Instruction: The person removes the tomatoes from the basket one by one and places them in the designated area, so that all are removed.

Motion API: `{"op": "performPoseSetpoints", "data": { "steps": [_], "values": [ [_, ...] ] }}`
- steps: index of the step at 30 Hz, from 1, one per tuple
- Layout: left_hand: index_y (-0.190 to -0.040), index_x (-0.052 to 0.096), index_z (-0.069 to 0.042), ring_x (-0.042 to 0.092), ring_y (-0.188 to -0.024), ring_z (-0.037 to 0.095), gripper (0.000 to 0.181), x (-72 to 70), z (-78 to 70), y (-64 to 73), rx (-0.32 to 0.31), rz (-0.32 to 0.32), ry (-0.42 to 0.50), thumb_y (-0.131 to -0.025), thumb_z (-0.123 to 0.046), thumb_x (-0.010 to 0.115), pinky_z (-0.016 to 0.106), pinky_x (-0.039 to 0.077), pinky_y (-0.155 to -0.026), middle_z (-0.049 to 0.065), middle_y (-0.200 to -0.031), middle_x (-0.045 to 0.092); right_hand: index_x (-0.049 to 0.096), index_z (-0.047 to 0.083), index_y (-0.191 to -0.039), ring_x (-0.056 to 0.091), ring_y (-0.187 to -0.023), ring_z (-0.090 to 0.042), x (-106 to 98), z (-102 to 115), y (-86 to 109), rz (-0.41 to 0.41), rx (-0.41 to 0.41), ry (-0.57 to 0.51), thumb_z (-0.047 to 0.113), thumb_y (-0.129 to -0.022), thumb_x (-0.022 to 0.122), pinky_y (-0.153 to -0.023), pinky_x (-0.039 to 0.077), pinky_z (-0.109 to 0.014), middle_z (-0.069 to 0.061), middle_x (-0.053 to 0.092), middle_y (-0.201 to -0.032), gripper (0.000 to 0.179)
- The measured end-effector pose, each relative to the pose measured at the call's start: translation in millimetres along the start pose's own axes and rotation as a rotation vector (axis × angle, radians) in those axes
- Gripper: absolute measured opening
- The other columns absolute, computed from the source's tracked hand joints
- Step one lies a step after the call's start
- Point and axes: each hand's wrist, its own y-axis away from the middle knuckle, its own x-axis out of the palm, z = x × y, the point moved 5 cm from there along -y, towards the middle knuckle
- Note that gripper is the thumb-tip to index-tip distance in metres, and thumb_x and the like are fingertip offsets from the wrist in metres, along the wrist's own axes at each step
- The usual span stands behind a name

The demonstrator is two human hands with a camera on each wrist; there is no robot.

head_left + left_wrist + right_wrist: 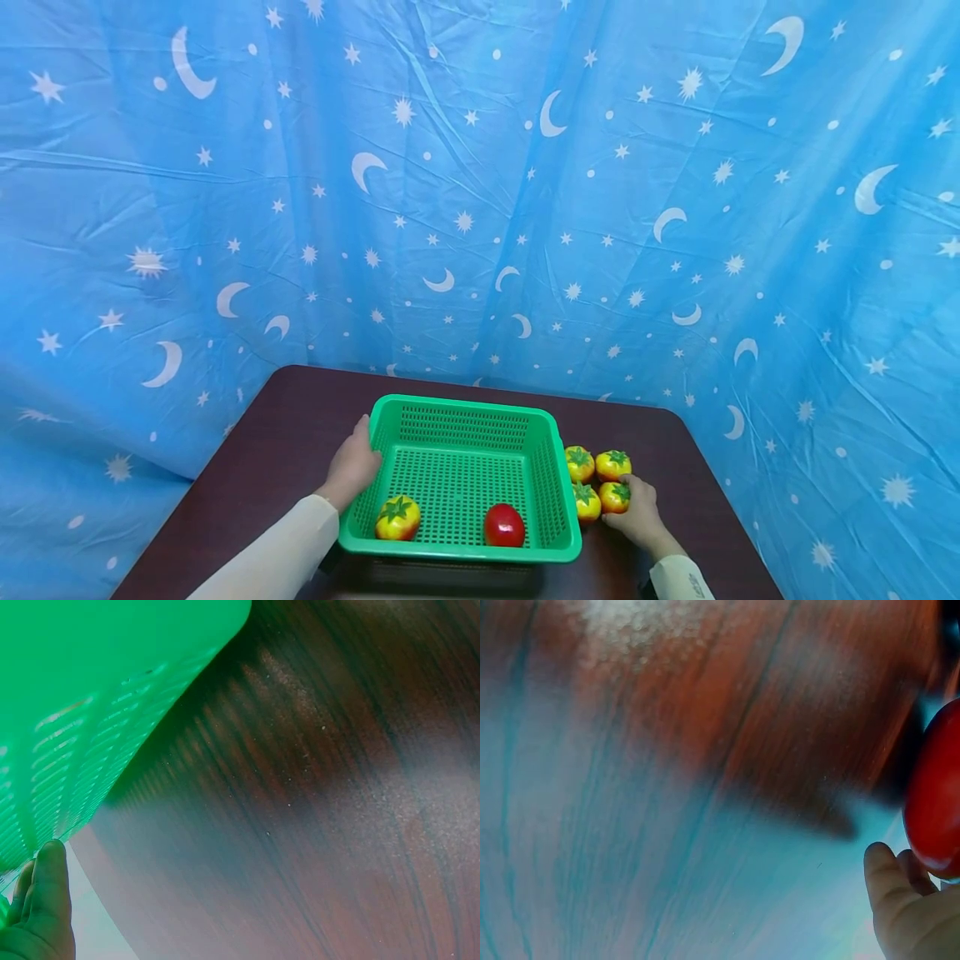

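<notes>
Green plastic basket (pixel 464 552), slotted walls, stands on dark brown tabletop (pixel 300 433). Left hand (pixel 352 468) at its left rim, touching; the left wrist view shows digits beside the outer wall, lower left corner, the rest of the hand cut off. Cannot tell whether fingers and thumb clamp the rim. Inside, near the front wall: yellow-and-red persimmon-like fruit (pixel 398 518), green calyx up, to the left; plain red fruit (pixel 504 526) to the right, no calyx showing, the two well apart. Outside the right wall, a cluster of four more of the yellow-and-red kind; the left pair (pixel 580 463) partly hidden by the basket rim. Right hand (pixel 637 514) at the near right fruit (pixel 615 497), thumb on the near side, fingers toward the far side, covering part of it; cannot tell whether the grip is closed. Far right fruit (pixel 613 464) just beyond. Right wrist view: a red, glossy fruit surface cut off at the right edge, digits close below. Pale sleeves (pixel 262 554) run off the bottom. Blue moon-and-star curtain (pixel 480 208) behind.
</notes>
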Motion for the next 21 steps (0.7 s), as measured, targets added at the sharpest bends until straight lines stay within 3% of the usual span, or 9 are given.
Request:
{"op": "performPoseSetpoints", "data": {
  "steps": [14,21],
  "values": [
    [-0.15,0.005,0.003,0.043,-0.128,0.046,0.074,0.0,1.9,-0.4,0.01,-0.002,-0.006,-0.091,-0.006,0.049,0.06,0.038,-0.102,0.03,-0.145,0.034,0.036,0.002,-0.135,0.036,-0.115,-0.043,-0.3,0.6,2.4,-0.001,-0.024,-0.01,0.014,-0.071,0.076,-0.095,0.04,-0.062,-0.029,0.022,-0.137,0.077],
    [-0.15,0.007,0.003,0.044,-0.127,0.046,0.074,-0.3,0.3,-0.4,0.017,-0.008,-0.009,-0.091,-0.006,0.05,0.06,0.039,-0.102,0.03,-0.145,0.035,0.038,-0.002,-0.133,0.036,-0.116,-0.044,-0.7,0.9,1.7,-0.011,-0.016,0.012,0.017,-0.07,0.076,-0.096,0.038,-0.063,-0.031,0.026,-0.137,0.076]
  ]
}}
